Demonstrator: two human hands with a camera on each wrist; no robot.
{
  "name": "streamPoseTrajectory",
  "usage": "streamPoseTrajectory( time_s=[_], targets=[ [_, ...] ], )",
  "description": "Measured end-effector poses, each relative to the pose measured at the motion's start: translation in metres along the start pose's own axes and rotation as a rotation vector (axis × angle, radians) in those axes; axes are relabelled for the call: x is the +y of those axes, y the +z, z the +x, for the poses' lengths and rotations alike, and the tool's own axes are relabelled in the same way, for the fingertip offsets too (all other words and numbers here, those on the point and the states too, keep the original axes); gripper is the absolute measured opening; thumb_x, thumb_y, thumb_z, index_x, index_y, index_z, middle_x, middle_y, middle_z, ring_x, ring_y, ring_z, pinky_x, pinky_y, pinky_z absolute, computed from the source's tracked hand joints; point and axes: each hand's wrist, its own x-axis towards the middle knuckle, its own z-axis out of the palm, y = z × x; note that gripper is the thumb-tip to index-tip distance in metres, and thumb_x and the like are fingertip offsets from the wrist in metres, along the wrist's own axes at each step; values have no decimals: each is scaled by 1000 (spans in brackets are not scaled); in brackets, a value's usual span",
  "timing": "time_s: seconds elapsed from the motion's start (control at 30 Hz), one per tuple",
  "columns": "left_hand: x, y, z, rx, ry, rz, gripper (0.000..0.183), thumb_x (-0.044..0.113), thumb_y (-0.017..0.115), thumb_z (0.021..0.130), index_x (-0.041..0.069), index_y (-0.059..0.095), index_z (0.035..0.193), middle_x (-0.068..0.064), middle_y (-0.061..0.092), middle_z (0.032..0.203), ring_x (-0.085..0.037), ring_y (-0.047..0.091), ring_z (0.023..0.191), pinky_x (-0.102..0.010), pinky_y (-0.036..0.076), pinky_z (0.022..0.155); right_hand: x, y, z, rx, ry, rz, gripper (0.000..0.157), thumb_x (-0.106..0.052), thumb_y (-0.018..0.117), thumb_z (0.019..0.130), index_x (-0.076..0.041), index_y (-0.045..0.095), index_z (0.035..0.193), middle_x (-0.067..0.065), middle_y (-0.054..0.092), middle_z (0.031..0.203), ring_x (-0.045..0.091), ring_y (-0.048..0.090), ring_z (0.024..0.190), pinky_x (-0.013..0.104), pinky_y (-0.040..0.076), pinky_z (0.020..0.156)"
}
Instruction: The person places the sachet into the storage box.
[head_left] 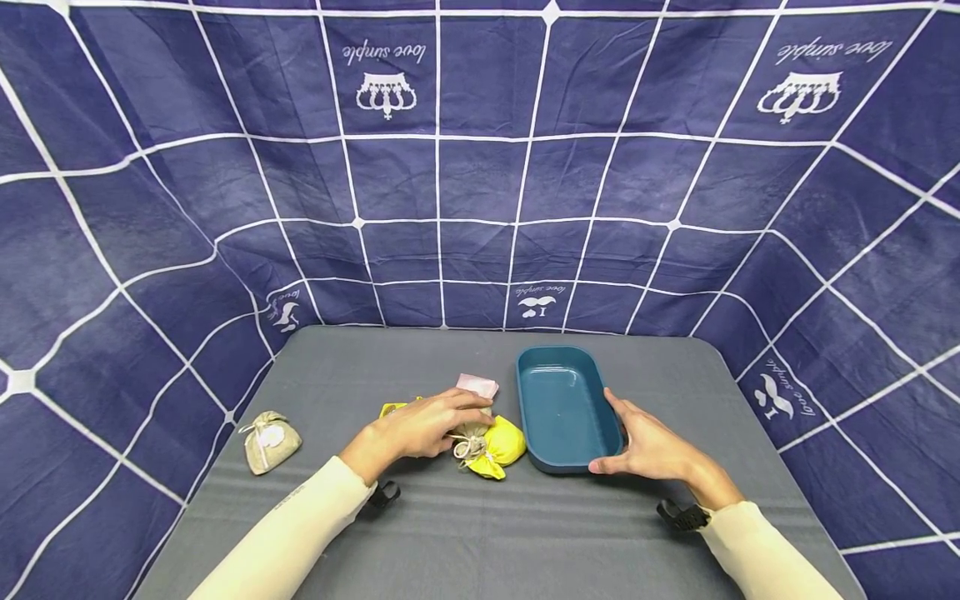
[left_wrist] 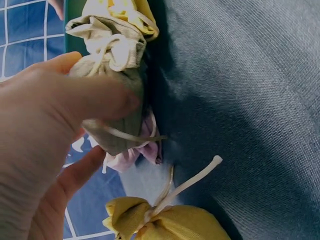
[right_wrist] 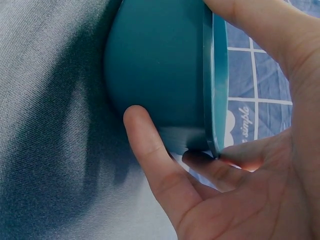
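My left hand grips a beige drawstring pouch, the thumb across its front and fingers behind it in the left wrist view. Right against that pouch lies a yellow drawstring pouch, close to the teal container. The container is a deep, rounded rectangular tub with a bare inside. At its near right corner my right hand holds it, thumb on the near rim and fingers along the right side. A pink pouch lies just beyond the left hand, which partly hides another yellow pouch.
Another beige pouch with a white tag stands at the table's left side. The grey cloth-covered table is bounded at the back and sides by a blue gridded curtain.
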Motion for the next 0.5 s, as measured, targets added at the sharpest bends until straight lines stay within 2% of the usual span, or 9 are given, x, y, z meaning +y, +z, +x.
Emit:
streamPoseTrajectory(
  time_s=[0.1,0.2,0.5],
  targets=[
    [-2,2,2,-13,27,37,73,-7,88,91,22,72,156,-7,64,172,-29,63,158,-47,56,129,-1,0,0,-10,9,13,143,-56,105,80,15,26,177,32,61,160,19,67,107,38,60,95],
    [-4,4,2,-8,53,78,70,-3,93,91,23,73,153,-5,66,169,-28,64,155,-46,56,128,-2,0,0,-17,12,29,143,-54,106,80,14,26,177,31,62,159,18,67,105,36,60,92],
    [-3,2,0,12,18,132,62,10,100,90,24,76,145,4,74,155,-20,69,142,-39,64,115,-3,-1,0,-19,7,22,142,-54,105,81,15,27,177,33,59,164,21,68,110,43,61,98]
  ],
)
